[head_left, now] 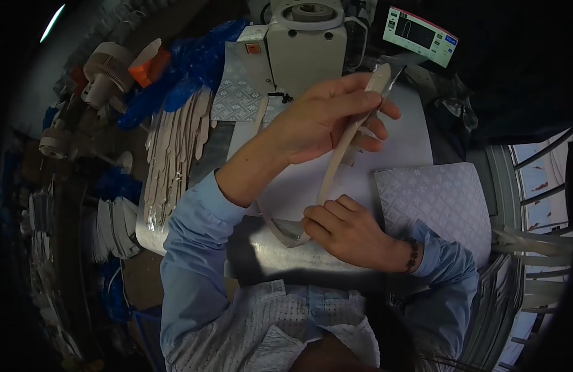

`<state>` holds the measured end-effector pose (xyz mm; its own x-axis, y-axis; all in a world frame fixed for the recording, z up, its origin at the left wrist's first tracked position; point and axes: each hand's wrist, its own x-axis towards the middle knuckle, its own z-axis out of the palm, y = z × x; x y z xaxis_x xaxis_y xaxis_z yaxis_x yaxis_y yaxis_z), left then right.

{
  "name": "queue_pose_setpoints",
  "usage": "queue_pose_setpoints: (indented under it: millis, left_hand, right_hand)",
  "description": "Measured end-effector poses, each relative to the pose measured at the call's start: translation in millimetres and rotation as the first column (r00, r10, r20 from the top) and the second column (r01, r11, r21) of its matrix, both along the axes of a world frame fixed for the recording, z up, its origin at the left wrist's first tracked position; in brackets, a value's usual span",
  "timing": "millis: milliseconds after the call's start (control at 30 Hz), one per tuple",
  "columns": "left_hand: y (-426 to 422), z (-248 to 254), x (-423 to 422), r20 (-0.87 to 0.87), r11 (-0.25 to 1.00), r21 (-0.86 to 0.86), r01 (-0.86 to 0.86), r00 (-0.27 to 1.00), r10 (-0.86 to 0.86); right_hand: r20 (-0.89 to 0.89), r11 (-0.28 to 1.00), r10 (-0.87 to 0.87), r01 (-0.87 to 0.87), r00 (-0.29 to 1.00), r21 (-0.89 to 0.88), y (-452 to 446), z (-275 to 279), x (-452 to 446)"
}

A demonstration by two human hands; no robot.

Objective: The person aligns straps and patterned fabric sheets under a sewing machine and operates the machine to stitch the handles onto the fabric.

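Note:
My left hand [342, 115] is raised in front of the machine, with thumb and fingers closed on the rounded end of a long beige strip [338, 161]. Clear film shows around that end. Lower down, my right hand [348, 232] has its fingers curled round the same strip near its middle. Below my right hand the strip bends in a loop to the left and runs up behind my left forearm. Under my hands lies a white work surface [404, 142].
A machine [306, 53] stands at the back, with a lit screen [419, 36] to its right. Many beige strips [175, 161] hang at the left beside blue plastic [199, 62]. A patterned sheet [435, 204] lies at the right. A fan [106, 68] stands far left.

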<state>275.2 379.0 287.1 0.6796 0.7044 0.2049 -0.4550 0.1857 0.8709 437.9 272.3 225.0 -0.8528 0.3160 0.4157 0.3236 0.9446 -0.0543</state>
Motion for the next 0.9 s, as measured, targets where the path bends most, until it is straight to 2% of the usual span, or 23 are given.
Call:
queue_pose_setpoints:
  millis: [67,100,133,167,200,233,267,300,333,367,400,467,533,567,600,667,733,767,800,867,900]
  left_hand:
    - [1,17,6,0.129,0.981,0.194,0.029,0.99,-0.055]
    - [-3,22,10,0.127,0.981,0.191,0.033,0.99,-0.058]
    - [-8,26,14,0.132,0.971,0.196,-0.135,0.985,0.11]
    - [-10,29,17,0.137,0.932,0.204,-0.301,0.951,0.277]
    - [-9,28,15,0.129,0.932,0.204,-0.3,0.952,0.279]
    - [-9,27,12,0.18,0.937,0.167,-0.306,0.944,0.276]
    - [-10,26,11,0.231,0.942,0.128,-0.311,0.933,0.276]
    - [-11,26,11,0.223,0.942,0.127,-0.31,0.934,0.278]
    - [-12,26,12,0.218,0.948,0.106,-0.299,0.938,0.271]
    - [-13,27,13,0.212,0.955,0.09,-0.283,0.942,0.259]
    - [-15,26,14,0.201,0.958,0.097,-0.269,0.948,0.246]
    - [-30,12,17,0.114,0.973,-0.033,-0.23,0.966,0.232]
    - [-53,-9,20,-0.11,0.978,-0.04,-0.206,0.974,0.2]
    - [-62,-20,17,-0.262,0.986,0.05,-0.158,0.951,0.165]
    - [-68,-29,10,-0.402,0.986,0.131,-0.099,0.904,0.144]
    - [-69,-47,-5,-0.406,0.995,0.097,-0.023,0.912,0.061]
    - [-68,-54,-21,-0.403,0.998,0.056,0.04,0.915,-0.014]
    - [-67,-56,-28,-0.39,0.999,-0.01,0.047,0.92,-0.047]
    - [-68,-58,-32,-0.372,0.996,-0.077,0.054,0.925,-0.079]
    - [-68,-62,-31,-0.409,0.993,-0.081,0.08,0.906,-0.107]
    - [-68,-64,-30,-0.453,0.991,-0.084,0.101,0.882,-0.128]
  right_hand:
    - [-0.045,0.998,0.036,-0.038,0.998,-0.048,1,0,7]
    - [-0.101,0.992,0.075,-0.084,0.992,-0.089,1,-1,9]
    - [-0.106,0.993,0.073,-0.082,0.992,-0.089,0,-3,11]
    - [-0.377,0.993,0.005,-0.049,0.926,-0.108,-1,-7,14]
    - [-0.617,0.99,-0.067,-0.024,0.784,-0.138,-2,-10,15]
    - [-0.622,0.99,-0.066,-0.028,0.78,-0.14,0,-10,17]
    - [-0.564,0.852,-0.243,-0.105,0.789,-0.513,2,-10,19]
    - [-0.442,0.573,-0.382,-0.168,0.811,-0.802,2,-11,20]
    - [-0.448,0.569,-0.388,-0.174,0.805,-0.804,1,-16,16]
    - [-0.345,0.288,-0.245,-0.271,0.906,-0.918,1,-25,8]
    - [-0.284,-0.018,-0.058,-0.286,0.957,-0.958,2,-32,0]
    - [-0.328,-0.023,-0.07,-0.331,0.942,-0.943,2,-37,-5]
    - [-0.385,-0.044,-0.278,-0.412,0.88,-0.91,16,-36,-5]
    - [-0.399,-0.033,-0.297,-0.427,0.867,-0.904,20,-36,-2]
    - [-0.369,-0.027,-0.179,-0.379,0.912,-0.925,23,-36,3]
    - [-0.275,-0.005,0.067,-0.275,0.959,-0.961,31,-37,17]
    - [-0.03,0.305,0.194,-0.09,0.98,-0.948,53,-13,45]
    - [-0.165,0.365,-0.01,-0.15,0.986,-0.919,63,-4,57]
    - [-0.3,0.435,-0.203,-0.188,0.932,-0.88,72,5,66]
    - [-0.546,0.568,-0.406,-0.266,0.733,-0.779,89,31,79]
    - [-0.537,0.563,-0.409,-0.26,0.738,-0.785,91,34,79]
